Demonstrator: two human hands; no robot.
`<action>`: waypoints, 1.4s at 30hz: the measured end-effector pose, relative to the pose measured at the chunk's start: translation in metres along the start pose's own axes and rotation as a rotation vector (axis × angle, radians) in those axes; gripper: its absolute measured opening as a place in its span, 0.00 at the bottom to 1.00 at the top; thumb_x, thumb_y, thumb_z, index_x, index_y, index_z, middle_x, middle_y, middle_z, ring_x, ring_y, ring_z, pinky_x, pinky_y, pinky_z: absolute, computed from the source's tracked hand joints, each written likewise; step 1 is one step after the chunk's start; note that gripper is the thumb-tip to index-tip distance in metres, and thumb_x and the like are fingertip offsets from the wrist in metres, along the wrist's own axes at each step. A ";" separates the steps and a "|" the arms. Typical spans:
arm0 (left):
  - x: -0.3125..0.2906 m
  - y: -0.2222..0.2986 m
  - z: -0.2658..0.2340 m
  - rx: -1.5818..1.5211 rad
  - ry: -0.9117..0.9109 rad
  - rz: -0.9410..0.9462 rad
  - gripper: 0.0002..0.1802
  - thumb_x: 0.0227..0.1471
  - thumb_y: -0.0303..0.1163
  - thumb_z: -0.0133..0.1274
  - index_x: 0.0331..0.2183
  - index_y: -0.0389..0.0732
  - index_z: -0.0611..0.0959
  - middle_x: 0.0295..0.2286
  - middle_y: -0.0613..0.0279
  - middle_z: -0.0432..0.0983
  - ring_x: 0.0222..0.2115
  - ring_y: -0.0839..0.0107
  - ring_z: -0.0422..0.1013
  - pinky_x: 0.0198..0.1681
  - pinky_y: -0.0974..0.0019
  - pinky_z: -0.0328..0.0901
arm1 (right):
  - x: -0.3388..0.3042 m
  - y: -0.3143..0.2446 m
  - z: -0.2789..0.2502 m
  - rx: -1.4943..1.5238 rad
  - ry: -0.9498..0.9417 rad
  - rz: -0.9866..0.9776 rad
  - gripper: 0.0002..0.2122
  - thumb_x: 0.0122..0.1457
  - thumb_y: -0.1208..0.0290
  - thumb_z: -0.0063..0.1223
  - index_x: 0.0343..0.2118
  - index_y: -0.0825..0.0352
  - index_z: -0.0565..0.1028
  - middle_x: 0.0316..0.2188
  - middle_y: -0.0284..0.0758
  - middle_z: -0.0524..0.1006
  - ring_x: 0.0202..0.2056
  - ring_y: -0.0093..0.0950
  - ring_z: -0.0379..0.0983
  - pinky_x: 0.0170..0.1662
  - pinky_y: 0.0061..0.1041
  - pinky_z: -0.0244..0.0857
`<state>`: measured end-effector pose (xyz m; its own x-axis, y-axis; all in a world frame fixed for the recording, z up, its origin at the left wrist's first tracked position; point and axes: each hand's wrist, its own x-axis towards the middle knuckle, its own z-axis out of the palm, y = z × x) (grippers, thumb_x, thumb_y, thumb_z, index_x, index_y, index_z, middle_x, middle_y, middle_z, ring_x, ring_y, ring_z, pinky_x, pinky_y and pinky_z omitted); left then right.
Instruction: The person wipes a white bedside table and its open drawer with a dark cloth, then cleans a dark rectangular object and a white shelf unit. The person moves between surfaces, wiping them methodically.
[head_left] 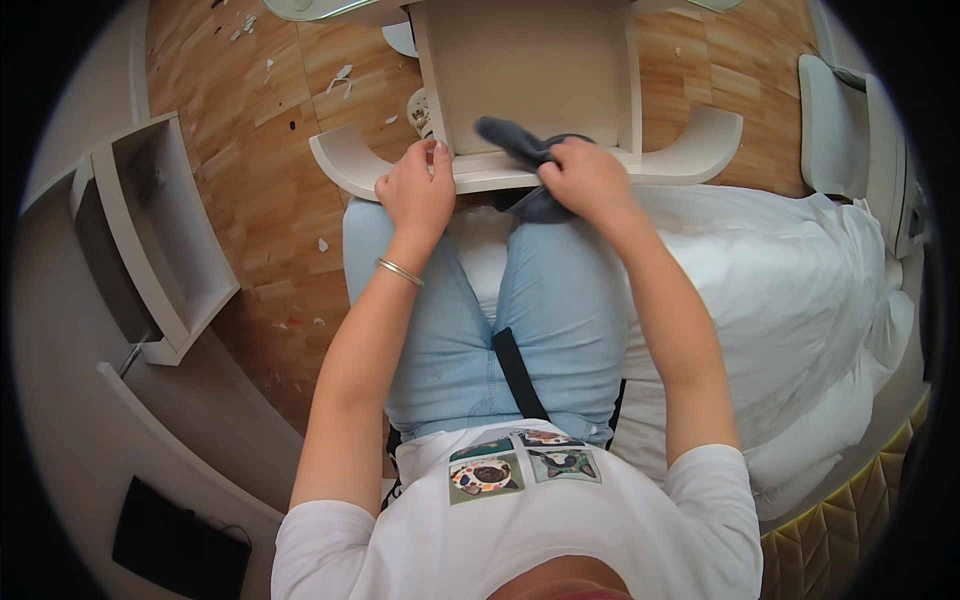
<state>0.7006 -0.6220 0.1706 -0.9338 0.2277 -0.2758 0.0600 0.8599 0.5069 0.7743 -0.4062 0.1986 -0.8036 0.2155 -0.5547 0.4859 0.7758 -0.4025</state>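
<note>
A white drawer (535,95) with a beige bottom is pulled out in front of me, above my knees. Its curved white front panel (500,178) spreads to both sides. At the front's left corner, my left hand (415,190) is closed over the edge, fingers curled and pressed together. My right hand (590,180) grips a bunched dark grey cloth (512,140) at the right part of the same front. One end of the cloth sticks out over the drawer toward the left; another part hangs down over the front, near my knee.
To the right lies a bed with white bedding (760,290). A white open-sided cabinet (165,235) stands at the left, near a dark flat panel (180,540). Scraps of white paper (342,80) litter the wooden floor (270,190). A white chair (835,125) is at the far right.
</note>
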 end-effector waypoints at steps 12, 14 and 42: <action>0.004 0.015 0.017 0.235 0.148 -0.021 0.18 0.57 0.47 0.45 0.34 0.46 0.83 0.31 0.64 0.81 0.36 0.60 0.74 0.44 0.54 0.55 | 0.003 -0.029 0.028 -0.116 0.056 -0.186 0.16 0.59 0.60 0.42 0.34 0.66 0.80 0.37 0.39 0.78 0.40 0.37 0.76 0.40 0.41 0.72; 0.005 0.015 0.018 0.262 0.141 -0.020 0.17 0.56 0.47 0.46 0.33 0.46 0.83 0.31 0.64 0.81 0.36 0.60 0.74 0.44 0.53 0.56 | 0.011 -0.061 0.041 -0.069 -0.018 -0.259 0.16 0.59 0.61 0.42 0.36 0.64 0.80 0.36 0.38 0.79 0.40 0.36 0.76 0.40 0.40 0.73; 0.025 -0.029 -0.005 -0.498 -0.082 -0.020 0.20 0.61 0.46 0.45 0.39 0.39 0.79 0.31 0.55 0.79 0.34 0.61 0.76 0.39 0.59 0.67 | 0.018 -0.102 0.085 -0.011 0.253 -0.325 0.10 0.56 0.63 0.48 0.29 0.62 0.78 0.31 0.37 0.78 0.36 0.40 0.74 0.38 0.41 0.68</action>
<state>0.6741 -0.6431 0.1530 -0.9011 0.2659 -0.3425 -0.1516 0.5469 0.8234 0.7400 -0.5321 0.1675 -0.9744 0.0967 -0.2028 0.1907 0.8335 -0.5186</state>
